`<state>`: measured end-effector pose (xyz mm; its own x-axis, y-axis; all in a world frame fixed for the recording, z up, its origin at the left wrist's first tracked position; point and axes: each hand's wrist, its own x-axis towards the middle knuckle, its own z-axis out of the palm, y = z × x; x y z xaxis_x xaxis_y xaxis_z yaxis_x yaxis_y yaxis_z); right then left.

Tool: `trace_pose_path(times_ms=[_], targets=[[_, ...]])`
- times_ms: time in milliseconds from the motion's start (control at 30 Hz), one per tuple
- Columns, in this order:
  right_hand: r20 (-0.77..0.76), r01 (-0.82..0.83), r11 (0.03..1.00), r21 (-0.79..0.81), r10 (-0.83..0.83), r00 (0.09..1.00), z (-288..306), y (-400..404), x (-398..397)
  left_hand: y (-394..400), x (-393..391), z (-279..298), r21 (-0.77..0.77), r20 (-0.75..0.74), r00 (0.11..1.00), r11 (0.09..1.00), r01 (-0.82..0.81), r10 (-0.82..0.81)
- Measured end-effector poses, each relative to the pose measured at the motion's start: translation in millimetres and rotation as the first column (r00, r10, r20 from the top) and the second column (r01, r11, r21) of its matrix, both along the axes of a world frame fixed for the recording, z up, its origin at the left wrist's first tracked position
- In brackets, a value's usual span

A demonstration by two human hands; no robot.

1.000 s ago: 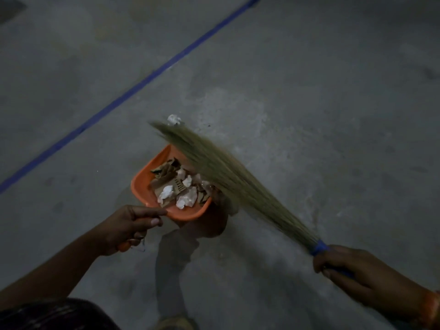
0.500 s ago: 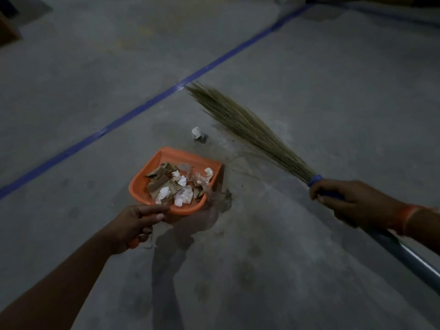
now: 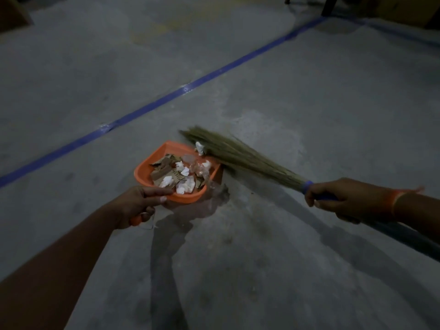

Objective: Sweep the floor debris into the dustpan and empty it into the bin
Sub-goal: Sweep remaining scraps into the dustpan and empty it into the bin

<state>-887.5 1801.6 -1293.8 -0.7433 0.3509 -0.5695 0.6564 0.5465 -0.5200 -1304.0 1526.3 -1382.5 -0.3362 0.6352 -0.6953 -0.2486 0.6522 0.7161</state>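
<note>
Orange dustpan handle (image 3: pixel 136 219) — mostly hidden by fingers

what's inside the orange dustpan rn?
Dustpan holds brown cardboard scraps, white paper bits and clear plastic pieces. Anything under the pile is hidden.

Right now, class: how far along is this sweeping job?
Done: paper and cardboard scraps lie in the orange dustpan. In hand: the broom pushes one white scrap at the pan's mouth. Left: emptying it; no bin shows.
</note>
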Motion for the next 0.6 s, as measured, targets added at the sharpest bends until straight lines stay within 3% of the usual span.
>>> trace_pose_path(times_ms=[200,600], targets=[[0.030,-0.245,0.961,0.126,0.243,0.970,-14.8,-30.0,46.3,3.2,-2.0,-8.6,0.031,-0.010,1.000,0.999,0.010,-0.009],[-0.066,-0.029,0.993,0.112,0.037,0.997,-12.6,-35.7,125.7,91.6,51.1,29.6,0.104,-0.095,0.983,0.981,0.166,-0.156]])
